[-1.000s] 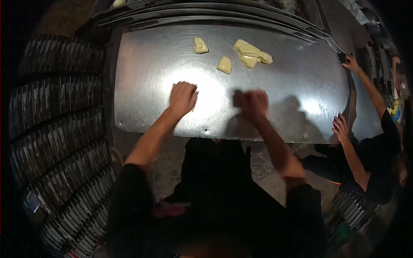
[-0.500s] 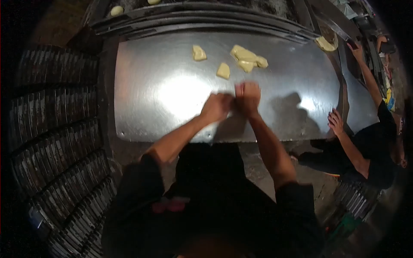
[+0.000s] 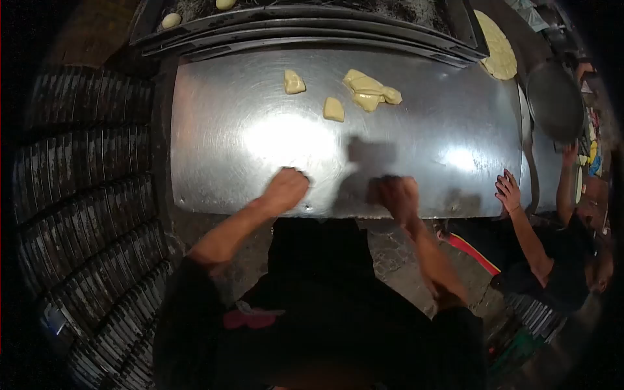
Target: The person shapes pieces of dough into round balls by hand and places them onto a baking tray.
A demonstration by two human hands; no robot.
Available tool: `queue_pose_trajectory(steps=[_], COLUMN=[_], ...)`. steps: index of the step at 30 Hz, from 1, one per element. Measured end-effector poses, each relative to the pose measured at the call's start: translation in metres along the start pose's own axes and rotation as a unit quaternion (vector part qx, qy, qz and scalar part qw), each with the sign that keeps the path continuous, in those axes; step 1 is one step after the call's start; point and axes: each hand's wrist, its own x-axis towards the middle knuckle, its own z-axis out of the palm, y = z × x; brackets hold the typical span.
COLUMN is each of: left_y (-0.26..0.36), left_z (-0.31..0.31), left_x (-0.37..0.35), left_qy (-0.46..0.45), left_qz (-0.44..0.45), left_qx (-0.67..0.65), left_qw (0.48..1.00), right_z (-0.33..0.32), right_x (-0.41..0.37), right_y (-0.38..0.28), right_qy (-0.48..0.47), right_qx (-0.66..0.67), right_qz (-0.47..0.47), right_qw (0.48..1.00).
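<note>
My left hand is curled closed over the front of the metal table, its knuckles facing away from me. Apart from it, to the right, my right hand is also curled, slightly blurred, near the table's front edge. Whatever either hand covers is hidden under the fingers. Farther back lie two small pieces of pale yellow dough, one on the left and one nearer me. A larger, uneven lump of dough rests to their right.
Stacked dark trays line the table's back, with round dough balls on the top one. Racked dark pans fill the left. At right are a flat yellow dough sheet, a dark round pan and a co-worker's hand.
My hands have moved apart and back toward me from the middle of the table. At right, the co-worker's far arm has shifted, and the dough sheet and round pan now show fully.
</note>
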Motion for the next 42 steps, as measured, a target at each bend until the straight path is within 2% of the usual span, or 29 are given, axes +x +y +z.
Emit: queue_pose_trajectory(steps=[2, 3, 4, 5, 6, 8, 9, 10, 11, 15, 16, 17, 19, 21, 22, 23, 24, 25, 27, 29, 31, 32, 33, 34, 35, 36, 39, 40, 42], left_y=[-0.020, -0.027, -0.022, -0.006, 0.023, 0.049, 0.054, 0.045, 0.022, -0.028, -0.012, 0.013, 0.050, 0.045, 0.029, 0.010, -0.014, -0.019, -0.006, 0.027, 0.036, 0.023, 0.011, -0.014, -0.029, -0.035, 0.013, 0.029, 0.035], left_z=[-0.030, -0.030, -0.036, -0.039, -0.029, -0.020, -0.012, 0.000, -0.003, -0.030, -0.038, -0.030, -0.027, 0.004, -0.007, -0.038, -0.031, -0.039, -0.029, -0.023, -0.001, 0.006, -0.011, -0.006, -0.016, -0.031, -0.026, -0.021, -0.008], left_x=[0.003, 0.026, 0.059, 0.088, 0.093, 0.074, 0.039, 0.009, -0.004, 0.053, 0.086, 0.101, 0.069, 0.010, 0.010, -0.001, -0.002, 0.020, 0.077, 0.069, 0.021, 0.001, -0.015, -0.023, -0.012, 0.016, 0.066, 0.051, 0.008], left_qy=[0.174, 0.210, 0.283, 0.353, 0.277, 0.156, 0.231, 0.253, 0.044, 0.336, 0.348, 0.362, 0.143, 0.230, 0.281, 0.050, 0.188, 0.302, 0.459, 0.301, 0.340, 0.268, 0.315, 0.343, 0.375, 0.424, 0.415, 0.335, 0.348], left_qz=[-0.075, -0.112, -0.105, -0.099, -0.125, -0.075, -0.002, -0.004, -0.096, -0.159, -0.180, -0.209, -0.125, -0.036, -0.116, -0.254, -0.255, -0.264, -0.267, -0.199, -0.092, -0.137, -0.155, -0.179, -0.234, -0.255, -0.248, -0.170, -0.059], left_qx=[-0.081, -0.070, -0.092, -0.112, -0.151, -0.154, -0.179, -0.191, -0.093, -0.084, -0.169, -0.191, -0.188, -0.126, -0.060, -0.164, -0.127, -0.096, -0.175, -0.204, -0.151, -0.128, -0.124, -0.081, -0.090, -0.123, -0.256, -0.189, -0.097], left_qw=[0.978, 0.969, 0.949, 0.924, 0.940, 0.973, 0.956, 0.948, 0.990, 0.925, 0.904, 0.888, 0.964, 0.964, 0.951, 0.952, 0.940, 0.911, 0.829, 0.910, 0.923, 0.945, 0.928, 0.919, 0.893, 0.860, 0.837, 0.907, 0.930], right_z=[-0.037, 0.020, 0.043, 0.030, 0.053, 0.059, 0.050, 0.021, -0.005, 0.038, 0.033, 0.046, 0.056, 0.011, 0.000, -0.011, -0.012, 0.026, 0.046, 0.053, 0.032, 0.014, -0.012, -0.028, -0.004, 0.007, 0.044, 0.048, 0.008], right_x=[0.027, 0.030, 0.058, 0.095, 0.099, 0.051, 0.021, 0.003, -0.004, 0.057, 0.082, 0.087, 0.032, -0.005, 0.002, 0.009, 0.019, 0.035, 0.078, 0.044, -0.001, 0.008, 0.025, 0.037, 0.019, 0.046, 0.048, 0.037, 0.007], right_y=[0.002, 0.042, 0.040, 0.001, -0.004, 0.004, 0.008, 0.016, 0.022, 0.042, 0.005, -0.014, -0.002, 0.013, 0.035, 0.058, 0.071, 0.076, 0.025, 0.001, 0.015, 0.024, 0.028, 0.038, 0.072, 0.066, 0.001, 0.005, 0.003], right_qy=[-0.162, -0.129, 0.076, 0.163, 0.167, 0.097, 0.023, -0.014, -0.053, 0.072, 0.136, 0.139, -0.041, -0.003, -0.001, -0.070, -0.137, 0.042, 0.161, 0.020, -0.006, -0.005, -0.218, -0.412, 0.015, 0.072, 0.073, -0.013, 0.020], right_qx=[-0.004, 0.012, -0.063, -0.033, 0.047, -0.018, -0.085, 0.051, 0.186, -0.022, 0.012, 0.106, 0.037, 0.064, 0.064, 0.021, -0.024, -0.042, 0.101, -0.009, 0.120, 0.111, 0.023, -0.062, -0.038, 0.027, 0.224, 0.100, 0.130], right_qz=[0.099, 0.154, 0.040, -0.030, 0.061, -0.031, -0.116, -0.090, -0.062, 0.001, -0.033, 0.053, -0.025, -0.191, -0.196, -0.129, -0.058, -0.055, 0.015, -0.127, -0.222, -0.219, -0.049, 0.128, -0.039, -0.017, 0.105, -0.074, -0.124], right_qw=[0.982, 0.980, 0.994, 0.986, 0.983, 0.995, 0.989, 0.995, 0.979, 0.997, 0.990, 0.983, 0.998, 0.979, 0.979, 0.989, 0.989, 0.997, 0.982, 0.992, 0.968, 0.969, 0.974, 0.900, 0.998, 0.997, 0.966, 0.992, 0.983])
